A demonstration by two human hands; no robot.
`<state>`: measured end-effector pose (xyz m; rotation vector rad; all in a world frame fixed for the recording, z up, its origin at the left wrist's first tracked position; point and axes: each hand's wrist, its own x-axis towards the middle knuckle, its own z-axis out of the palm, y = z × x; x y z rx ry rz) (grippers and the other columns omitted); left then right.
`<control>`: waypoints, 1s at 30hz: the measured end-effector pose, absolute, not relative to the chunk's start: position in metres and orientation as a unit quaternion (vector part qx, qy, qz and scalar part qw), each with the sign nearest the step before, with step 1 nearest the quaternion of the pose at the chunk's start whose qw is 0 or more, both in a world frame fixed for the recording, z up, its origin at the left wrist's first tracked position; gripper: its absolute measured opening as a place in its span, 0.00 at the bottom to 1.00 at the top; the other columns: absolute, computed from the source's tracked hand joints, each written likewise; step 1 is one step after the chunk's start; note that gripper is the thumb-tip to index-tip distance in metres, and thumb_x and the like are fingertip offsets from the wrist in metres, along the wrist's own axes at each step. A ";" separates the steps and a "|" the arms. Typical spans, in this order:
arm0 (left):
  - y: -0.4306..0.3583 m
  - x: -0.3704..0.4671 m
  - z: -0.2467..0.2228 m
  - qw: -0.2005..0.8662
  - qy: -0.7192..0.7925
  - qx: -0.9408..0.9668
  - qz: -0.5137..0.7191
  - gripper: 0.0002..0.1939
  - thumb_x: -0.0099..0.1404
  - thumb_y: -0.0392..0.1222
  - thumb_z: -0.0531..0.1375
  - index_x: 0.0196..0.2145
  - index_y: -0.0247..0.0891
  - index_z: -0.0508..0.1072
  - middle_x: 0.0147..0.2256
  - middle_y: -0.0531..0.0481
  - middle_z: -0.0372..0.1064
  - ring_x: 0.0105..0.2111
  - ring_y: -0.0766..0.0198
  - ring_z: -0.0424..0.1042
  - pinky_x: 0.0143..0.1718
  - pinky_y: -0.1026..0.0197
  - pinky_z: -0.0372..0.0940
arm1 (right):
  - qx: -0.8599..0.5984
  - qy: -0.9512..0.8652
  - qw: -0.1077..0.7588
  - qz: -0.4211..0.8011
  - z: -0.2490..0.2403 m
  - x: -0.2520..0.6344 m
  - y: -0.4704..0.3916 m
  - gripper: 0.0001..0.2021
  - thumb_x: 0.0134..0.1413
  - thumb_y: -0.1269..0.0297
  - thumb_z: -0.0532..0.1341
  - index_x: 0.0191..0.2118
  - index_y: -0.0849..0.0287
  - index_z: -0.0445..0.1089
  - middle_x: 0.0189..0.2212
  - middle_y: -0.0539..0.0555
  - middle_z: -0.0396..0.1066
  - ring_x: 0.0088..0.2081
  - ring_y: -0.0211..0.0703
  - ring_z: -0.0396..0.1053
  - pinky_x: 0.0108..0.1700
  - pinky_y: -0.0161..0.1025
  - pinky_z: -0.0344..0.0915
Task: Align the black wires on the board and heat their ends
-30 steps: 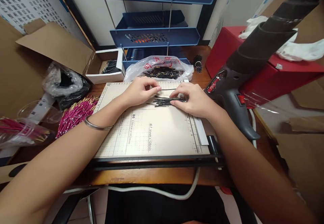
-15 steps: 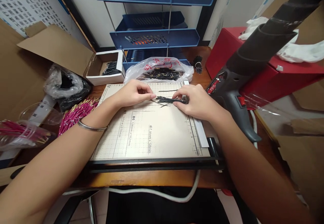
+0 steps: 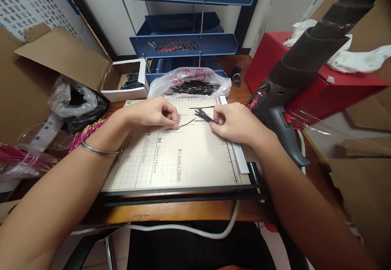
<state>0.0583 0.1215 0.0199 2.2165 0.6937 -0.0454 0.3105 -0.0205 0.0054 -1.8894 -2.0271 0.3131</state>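
Note:
My left hand (image 3: 163,115) is closed in a pinch on one thin black wire (image 3: 187,123), which sticks out to the right with a pale tip. Across from it, my right hand (image 3: 233,121) grips a small bundle of short black wires (image 3: 204,115) whose free ends fan to the left. Both hands are over the cream board of a paper trimmer (image 3: 165,160), printed with grid lines and sizes. Beyond the bundle, another black wire (image 3: 200,107) lies loose on the board.
Behind the board sits a plastic bag (image 3: 189,83) of black wires, beside a white box (image 3: 130,86) with more. Pink wires (image 3: 87,133) are at left. A heat gun (image 3: 282,93) leans at right before a red box (image 3: 332,84). Blue shelves (image 3: 185,44) rise at the back.
My left hand has moved slightly left and down, drawing a single wire away from the bundle. The bundle in my right hand now points more upward. The whole view has shifted a little.

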 end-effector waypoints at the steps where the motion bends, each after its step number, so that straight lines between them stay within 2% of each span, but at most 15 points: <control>1: 0.121 0.058 0.020 0.398 0.272 0.876 -0.015 0.11 0.57 0.52 0.71 0.25 0.43 0.82 0.18 0.54 0.64 0.19 0.67 0.59 0.24 0.61 0.54 | -0.673 -0.714 0.163 0.108 0.008 0.309 -0.022 0.11 0.52 0.63 0.65 0.24 0.55 0.63 0.24 0.51 0.70 0.27 0.42 0.60 0.32 0.42 0.49; 5: 0.120 0.058 0.019 0.388 0.264 0.883 -0.006 0.11 0.59 0.52 0.70 0.26 0.43 0.82 0.19 0.54 0.65 0.20 0.66 0.60 0.24 0.61 0.55 | -0.683 -0.712 0.125 0.104 0.015 0.301 -0.026 0.19 0.55 0.60 0.65 0.18 0.55 0.58 0.18 0.51 0.61 0.24 0.40 0.50 0.32 0.43 0.46; 8: 0.121 0.057 0.017 0.372 0.263 0.890 -0.001 0.13 0.62 0.54 0.68 0.29 0.42 0.83 0.22 0.52 0.70 0.23 0.65 0.65 0.27 0.61 0.58 | -0.672 -0.718 0.131 0.126 0.015 0.300 -0.027 0.23 0.60 0.57 0.62 0.17 0.56 0.56 0.16 0.50 0.57 0.23 0.40 0.49 0.32 0.44 0.46; 11: 0.123 0.056 0.015 0.355 0.259 0.898 0.026 0.15 0.65 0.55 0.64 0.32 0.41 0.84 0.29 0.48 0.78 0.28 0.62 0.72 0.32 0.60 0.63 | -0.662 -0.714 0.178 0.145 0.014 0.307 -0.025 0.17 0.62 0.62 0.60 0.22 0.56 0.62 0.20 0.50 0.63 0.25 0.41 0.56 0.34 0.43 0.49; 13: 0.122 0.056 0.014 0.352 0.259 0.899 0.041 0.16 0.66 0.55 0.63 0.33 0.41 0.84 0.31 0.47 0.80 0.31 0.61 0.74 0.35 0.60 0.65 | -0.650 -0.715 0.215 0.143 0.012 0.313 -0.024 0.06 0.60 0.68 0.59 0.31 0.57 0.71 0.26 0.51 0.70 0.30 0.43 0.62 0.36 0.42 0.53; 14: 0.121 0.057 0.014 0.354 0.259 0.898 0.044 0.16 0.65 0.55 0.63 0.33 0.40 0.84 0.32 0.47 0.80 0.32 0.61 0.74 0.36 0.60 0.65 | -0.635 -0.724 0.229 0.140 0.011 0.317 -0.023 0.07 0.58 0.71 0.59 0.36 0.57 0.74 0.31 0.52 0.72 0.33 0.44 0.65 0.38 0.42 0.55; 17: 0.118 0.060 0.015 0.365 0.257 0.894 0.042 0.16 0.64 0.54 0.66 0.34 0.38 0.83 0.30 0.49 0.77 0.30 0.64 0.71 0.33 0.62 0.63 | -0.562 -0.780 0.233 0.145 0.005 0.323 -0.020 0.20 0.54 0.80 0.56 0.44 0.55 0.81 0.46 0.57 0.72 0.43 0.47 0.69 0.47 0.44 0.61; 20: 0.114 0.062 0.015 0.377 0.254 0.890 0.038 0.15 0.64 0.53 0.67 0.33 0.37 0.82 0.23 0.54 0.68 0.24 0.68 0.62 0.28 0.64 0.57 | -0.506 -0.817 0.212 0.179 -0.002 0.322 -0.018 0.27 0.52 0.84 0.54 0.45 0.51 0.84 0.51 0.57 0.71 0.52 0.50 0.69 0.55 0.48 0.61; 23: 0.113 0.064 0.014 0.389 0.251 0.886 0.035 0.14 0.64 0.51 0.68 0.32 0.37 0.81 0.21 0.56 0.60 0.22 0.69 0.57 0.26 0.63 0.53 | -0.503 -0.822 0.200 0.176 -0.004 0.318 -0.019 0.26 0.56 0.82 0.56 0.47 0.49 0.84 0.51 0.57 0.71 0.54 0.52 0.68 0.58 0.52 0.60; 26: 0.114 0.064 0.013 0.397 0.249 0.883 0.034 0.13 0.63 0.50 0.68 0.32 0.36 0.81 0.21 0.56 0.60 0.23 0.69 0.57 0.26 0.63 0.53 | -0.520 -0.814 0.198 0.168 -0.002 0.315 -0.022 0.19 0.60 0.76 0.59 0.47 0.51 0.84 0.50 0.58 0.71 0.53 0.53 0.68 0.57 0.53 0.59; 30: 0.114 0.063 0.014 0.396 0.253 0.882 0.034 0.12 0.63 0.49 0.68 0.32 0.36 0.81 0.21 0.56 0.59 0.23 0.69 0.57 0.26 0.64 0.53 | -0.527 -0.807 0.204 0.170 -0.002 0.313 -0.022 0.13 0.61 0.71 0.63 0.46 0.52 0.84 0.48 0.57 0.71 0.51 0.52 0.69 0.56 0.52 0.58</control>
